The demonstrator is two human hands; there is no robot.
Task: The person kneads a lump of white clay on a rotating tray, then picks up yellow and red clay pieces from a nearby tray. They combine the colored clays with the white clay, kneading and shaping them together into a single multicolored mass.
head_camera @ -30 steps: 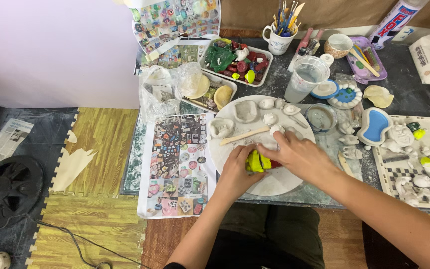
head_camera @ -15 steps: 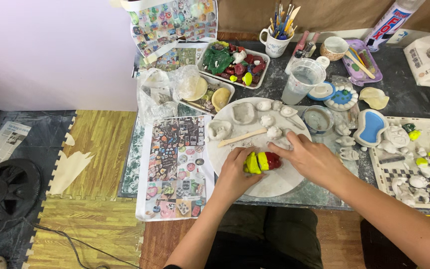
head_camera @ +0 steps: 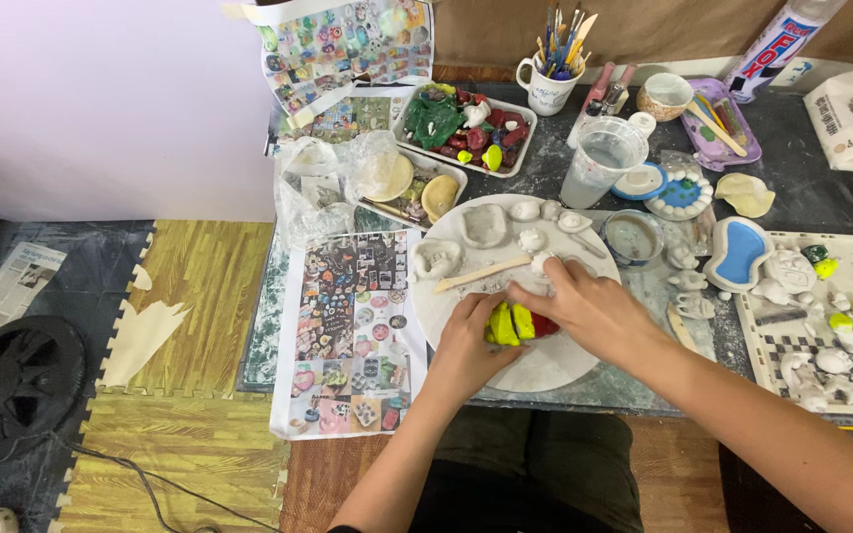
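- Gripping the yellow clay piece [head_camera: 504, 324] from its left side, the left hand [head_camera: 468, 341] curls its fingers around it over the round white board [head_camera: 545, 370].
- One right hand [head_camera: 589, 311] pinches the same piece from the right, touching its red part.
- One wooden stick [head_camera: 481, 274] lies just above.
- Two trays of painted pieces sit behind: one tray [head_camera: 466, 123], another [head_camera: 417, 192].
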